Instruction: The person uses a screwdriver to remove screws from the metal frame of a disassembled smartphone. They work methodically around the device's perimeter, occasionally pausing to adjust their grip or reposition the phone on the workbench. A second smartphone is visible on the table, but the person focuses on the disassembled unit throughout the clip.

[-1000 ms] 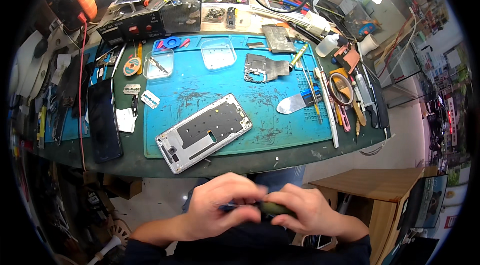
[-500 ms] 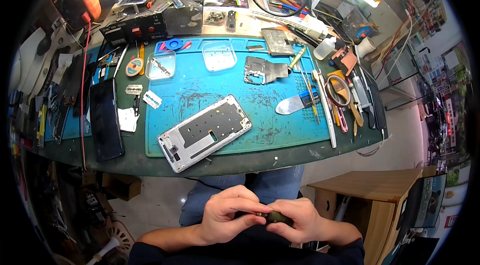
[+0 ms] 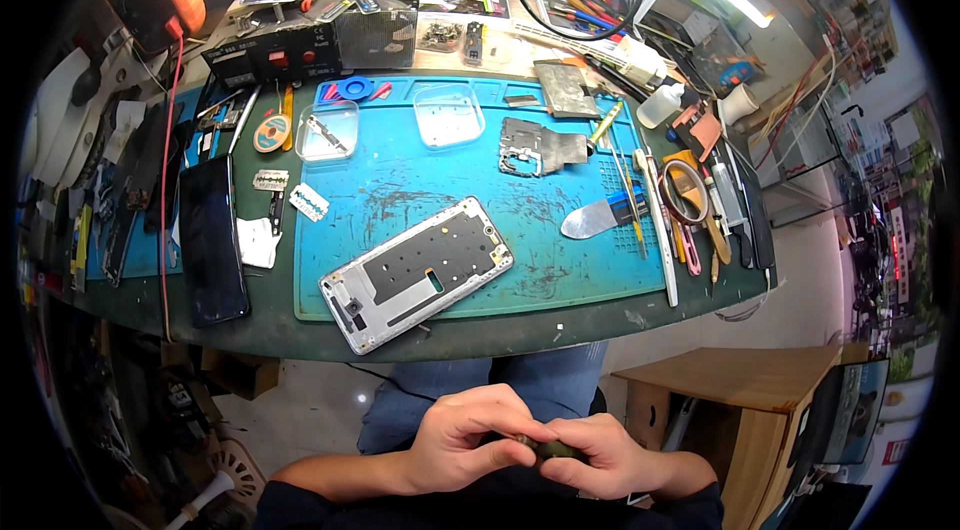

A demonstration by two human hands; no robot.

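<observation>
Pinching a dark green object (image 3: 563, 451) in both grips, crosswise between left hand (image 3: 462, 438) and right hand (image 3: 604, 458), nearer the right.

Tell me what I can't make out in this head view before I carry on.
All in the head view:
Dark green object: the left hand and right hand cover part of it.
Small piece in the left hand's pinch: too small and covered to identify.
Phone frame: underside hidden by the frame itself.
Right clear box: contents too small to identify.
Dark sleeves: cut off by the lower edge.
</observation>
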